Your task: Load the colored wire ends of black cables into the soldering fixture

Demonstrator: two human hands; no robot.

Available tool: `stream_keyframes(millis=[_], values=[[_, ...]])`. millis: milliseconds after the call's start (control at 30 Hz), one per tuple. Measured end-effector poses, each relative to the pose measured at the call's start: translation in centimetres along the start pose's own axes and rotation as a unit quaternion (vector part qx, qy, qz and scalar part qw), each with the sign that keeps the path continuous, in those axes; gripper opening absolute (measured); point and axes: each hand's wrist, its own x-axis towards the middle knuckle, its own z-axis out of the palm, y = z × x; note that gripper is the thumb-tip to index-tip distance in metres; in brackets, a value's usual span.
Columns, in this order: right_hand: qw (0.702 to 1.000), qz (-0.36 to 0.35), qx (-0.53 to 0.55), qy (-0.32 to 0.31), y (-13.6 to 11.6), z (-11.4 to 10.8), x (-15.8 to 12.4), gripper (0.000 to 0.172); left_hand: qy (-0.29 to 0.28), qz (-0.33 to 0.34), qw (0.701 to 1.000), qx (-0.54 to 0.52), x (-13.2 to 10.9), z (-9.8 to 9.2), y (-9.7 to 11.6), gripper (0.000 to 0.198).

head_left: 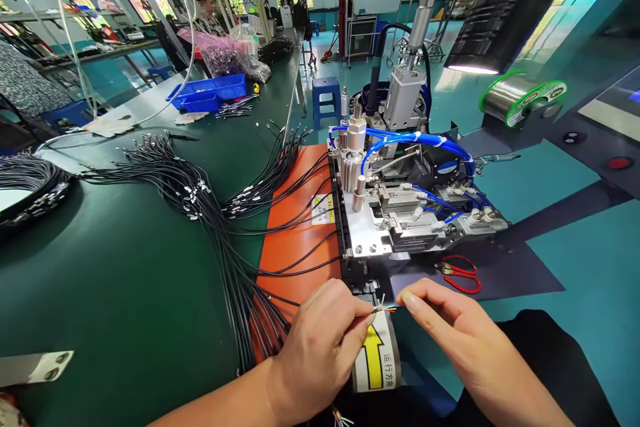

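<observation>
My left hand (320, 347) is closed in a pinch on the stripped end of a thin black cable (383, 307), whose small coloured wires fan out at the tip. Across from it, my right hand (460, 340) pinches those wire tips from the right with thumb and forefinger. Both hands hover just in front of a small metal machine (395, 213) with blue air hoses, above a label bearing a yellow arrow (373, 357). A bundle of black cables (220, 213) lies over an orange mat (295, 240) to the left.
Red-handled snips (463, 273) lie right of the machine. A solder spool (520, 97) and a black lamp (505, 13) stand at the right. A blue tray (210, 92) sits far back on the green bench, where another person (207, 13) is seated.
</observation>
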Motion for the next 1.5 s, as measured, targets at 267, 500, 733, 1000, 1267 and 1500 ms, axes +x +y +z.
stream_keyframes(millis=[267, 500, 733, 1000, 1267, 1500], values=[[1.000, -0.019, 0.021, -0.013, -0.52, 0.53, 0.06, 0.032, 0.010, -0.013, 1.000, -0.002, -0.04, 0.07, -0.07, 0.009], [0.999, -0.003, 0.038, -0.039, -0.10, 0.63, 0.26, 0.029, 0.010, -0.016, 1.000, -0.001, -0.11, 0.13, -0.06, 0.008], [0.999, -0.023, 0.006, -0.031, 0.11, 0.24, 0.58, 0.027, 0.008, -0.015, 1.000, 0.004, -0.16, 0.20, 0.01, 0.008], [0.999, -0.031, 0.013, -0.015, 0.08, 0.40, 0.62, 0.030, 0.012, -0.005, 1.000, 0.011, -0.17, 0.23, 0.00, 0.011], [1.000, -0.013, 0.025, -0.007, 0.03, 0.84, 0.62, 0.034, 0.017, -0.013, 1.000, 0.015, -0.15, 0.24, -0.05, 0.009], [1.000, -0.001, 0.014, -0.005, -0.07, 0.98, 0.18, 0.038, 0.018, -0.011, 0.999, 0.027, -0.19, 0.25, 0.05, 0.010]])
